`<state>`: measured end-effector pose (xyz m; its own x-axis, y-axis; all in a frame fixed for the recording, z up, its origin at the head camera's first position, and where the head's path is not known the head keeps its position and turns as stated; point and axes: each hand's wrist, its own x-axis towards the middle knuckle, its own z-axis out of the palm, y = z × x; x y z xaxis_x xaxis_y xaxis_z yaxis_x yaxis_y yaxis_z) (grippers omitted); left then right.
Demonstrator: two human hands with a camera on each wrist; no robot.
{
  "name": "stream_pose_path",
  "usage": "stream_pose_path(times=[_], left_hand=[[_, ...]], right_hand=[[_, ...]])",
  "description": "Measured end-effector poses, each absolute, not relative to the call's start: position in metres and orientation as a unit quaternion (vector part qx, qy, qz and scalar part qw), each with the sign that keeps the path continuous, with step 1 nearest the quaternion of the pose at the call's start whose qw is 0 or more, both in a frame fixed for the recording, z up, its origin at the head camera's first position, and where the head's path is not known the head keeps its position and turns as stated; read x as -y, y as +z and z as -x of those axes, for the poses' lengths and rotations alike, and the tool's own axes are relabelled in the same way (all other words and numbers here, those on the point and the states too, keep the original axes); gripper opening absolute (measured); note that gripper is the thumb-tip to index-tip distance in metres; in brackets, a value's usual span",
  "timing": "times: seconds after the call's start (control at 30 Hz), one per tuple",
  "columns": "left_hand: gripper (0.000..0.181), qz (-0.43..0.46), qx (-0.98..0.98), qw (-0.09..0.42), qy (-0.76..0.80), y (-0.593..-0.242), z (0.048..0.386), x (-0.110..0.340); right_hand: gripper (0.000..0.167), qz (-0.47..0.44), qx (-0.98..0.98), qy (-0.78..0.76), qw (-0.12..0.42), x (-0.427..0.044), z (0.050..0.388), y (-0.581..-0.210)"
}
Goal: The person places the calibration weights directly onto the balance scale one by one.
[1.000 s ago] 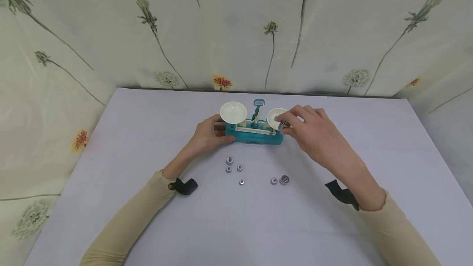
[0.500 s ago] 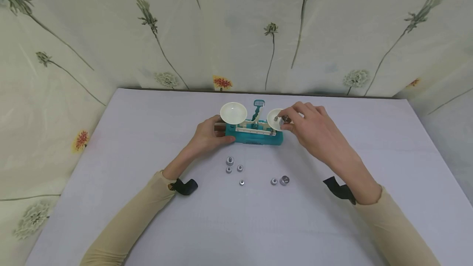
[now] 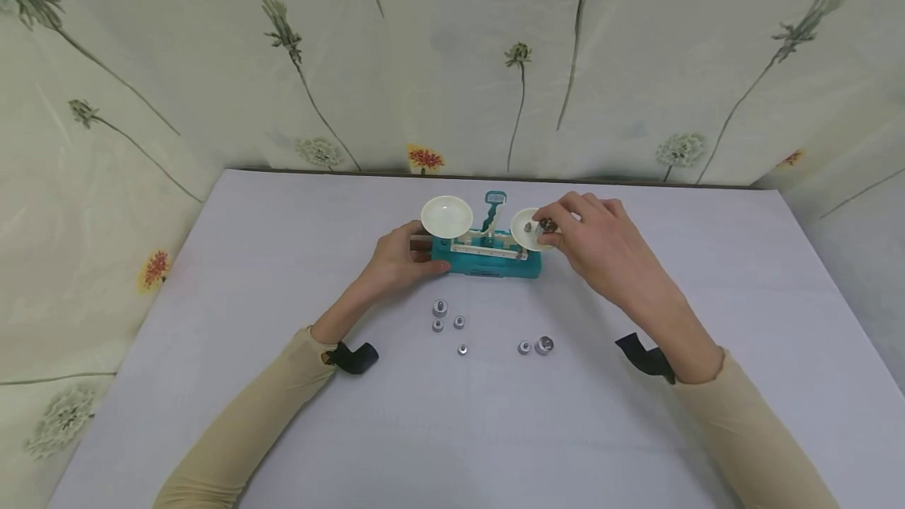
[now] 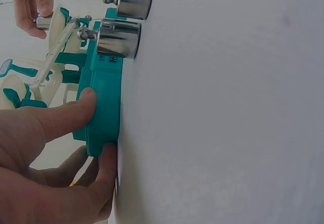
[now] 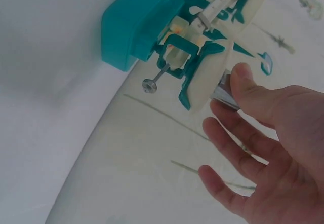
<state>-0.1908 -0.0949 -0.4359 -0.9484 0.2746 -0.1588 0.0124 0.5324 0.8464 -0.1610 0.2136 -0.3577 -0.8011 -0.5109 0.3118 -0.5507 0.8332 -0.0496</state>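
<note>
A teal balance scale (image 3: 488,264) with two cream pans stands near the table's back edge. My left hand (image 3: 391,261) grips the left end of its base, thumb at the front and fingers behind, as the left wrist view also shows. Over the right pan (image 3: 522,236), my right hand (image 3: 601,246) pinches a shiny metal weight (image 5: 223,95) between thumb and fingers. That weight is at the pan's surface in the right wrist view; whether it bears on the pan I cannot tell. A smaller weight (image 3: 528,227) sits in the same pan. Nothing shows in the left pan (image 3: 447,216).
Several metal weights stand on the white table (image 3: 424,430) in front of the scale: a larger one (image 3: 440,307) with smaller ones on the left, and a pair including a large weight (image 3: 544,346) on the right. A flower-printed cloth (image 3: 452,61) hangs behind.
My right hand has shifted slightly left with the weight, which has turned from tilted to more upright over the right pan. The left hand and the scale have stayed in place.
</note>
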Motion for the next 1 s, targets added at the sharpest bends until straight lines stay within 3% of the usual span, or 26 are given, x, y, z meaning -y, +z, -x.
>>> stream_pose_path(times=[1.0], left_hand=[[0.071, -0.088, -0.859, 0.142, 0.484, -0.436, 0.192, 0.097]], right_hand=[[0.03, -0.267, 0.95, 0.08, 0.14, -0.216, 0.172, -0.368]])
